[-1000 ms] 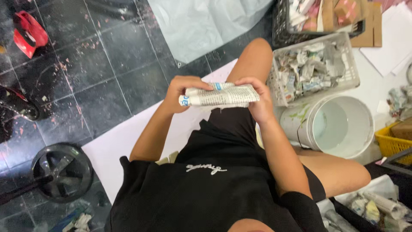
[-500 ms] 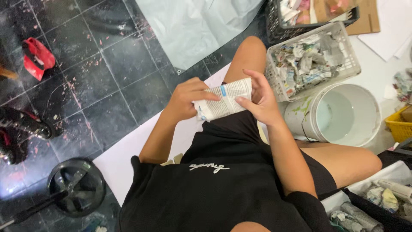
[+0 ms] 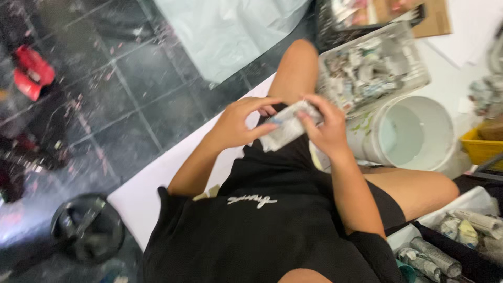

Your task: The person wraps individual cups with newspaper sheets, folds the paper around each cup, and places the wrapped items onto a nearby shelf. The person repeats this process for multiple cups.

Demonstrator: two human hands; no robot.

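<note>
Fingers of the left hand [image 3: 236, 126] are curling around one end of a folded paper piece [image 3: 285, 126], pinching it above the lap; the right hand [image 3: 325, 128] is gripping the other end. Just right, a white bucket [image 3: 419, 133] is lying beside a basket of paper rolls [image 3: 372, 65].

One head-worn camera looks steeply down, close over the lap.

Both hands, left [image 3: 238, 126] and right [image 3: 325, 128], pinch a crumpled paper roll [image 3: 285, 128] above the lap, beside a white bucket [image 3: 414, 133] and a grey basket [image 3: 372, 68].
</note>
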